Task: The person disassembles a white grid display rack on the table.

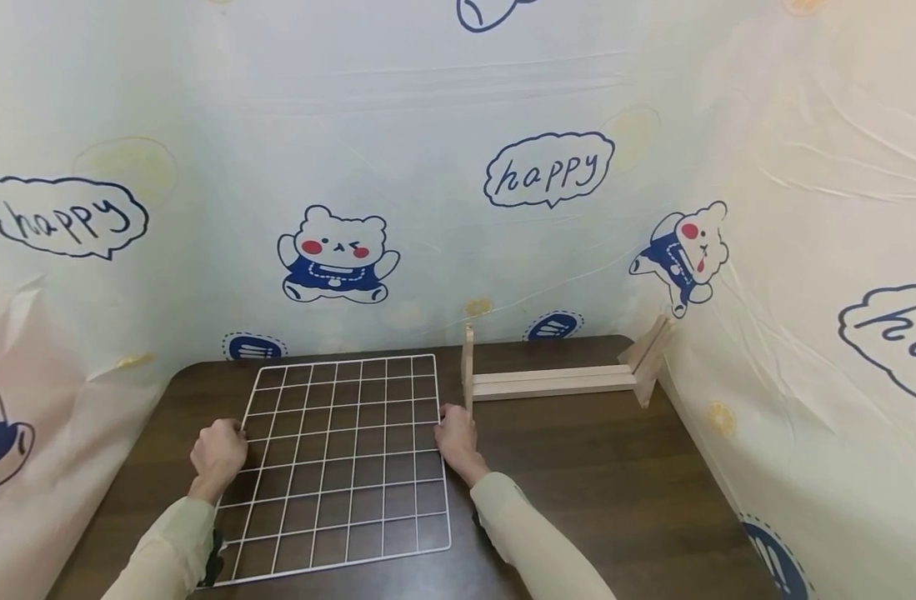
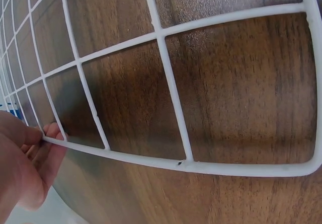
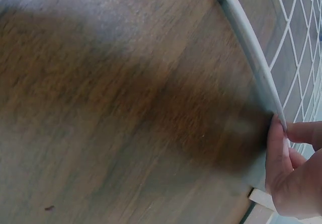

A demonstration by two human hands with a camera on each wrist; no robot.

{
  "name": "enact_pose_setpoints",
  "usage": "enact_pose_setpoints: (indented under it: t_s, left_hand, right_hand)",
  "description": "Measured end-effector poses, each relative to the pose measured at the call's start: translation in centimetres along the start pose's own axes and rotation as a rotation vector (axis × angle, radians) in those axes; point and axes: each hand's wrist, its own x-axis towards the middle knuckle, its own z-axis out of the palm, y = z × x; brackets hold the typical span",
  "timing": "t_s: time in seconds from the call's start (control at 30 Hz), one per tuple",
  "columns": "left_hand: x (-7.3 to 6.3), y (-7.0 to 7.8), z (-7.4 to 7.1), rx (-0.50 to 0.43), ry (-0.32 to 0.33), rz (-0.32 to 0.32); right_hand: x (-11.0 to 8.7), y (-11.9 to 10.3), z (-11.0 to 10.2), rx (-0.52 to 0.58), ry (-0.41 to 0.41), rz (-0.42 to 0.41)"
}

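Note:
A white wire grid panel (image 1: pixel 345 457) lies over the left part of the dark wooden table, and in the head view it spans the gap between both hands. My left hand (image 1: pixel 219 450) grips its left edge wire; in the left wrist view the thumb and fingers of that hand (image 2: pixel 30 158) pinch the rim. On the opposite side my right hand (image 1: pixel 459 440) holds the right edge wire. The right wrist view shows its fingers and thumb (image 3: pixel 294 168) pinching that rim. Whether the panel touches the tabletop everywhere I cannot tell.
Right of the panel stands a pale wooden rack (image 1: pixel 555 382) with two upright ends joined by a crossbar, its left end close to my right hand. The brown table (image 1: pixel 593 475) is bordered by a printed cloth (image 1: pixel 442 167) at the back and sides.

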Motion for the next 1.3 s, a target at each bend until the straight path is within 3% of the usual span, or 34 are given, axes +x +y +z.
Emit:
enact_pose_setpoints:
  t_s: [0.37,0.87,1.1,1.3]
  left_hand:
    - [0.0,-0.4,0.2,0.021,-0.010,0.045]
    - [0.4,-0.6,0.4,0.080,-0.022,0.079]
    - [0.6,-0.8,0.5,0.080,-0.045,0.077]
    - [0.7,-0.8,0.5,0.079,-0.043,0.088]
  right_hand:
    - [-0.1,-0.6,0.2,-0.137,0.028,-0.039]
    - [0.1,-0.6,0.2,-0.113,0.070,-0.110]
    - [0.5,-0.8,0.2,-0.172,-0.013,-0.048]
    - [0.5,-1.4,-0.1,-0.234,-0.025,-0.054]
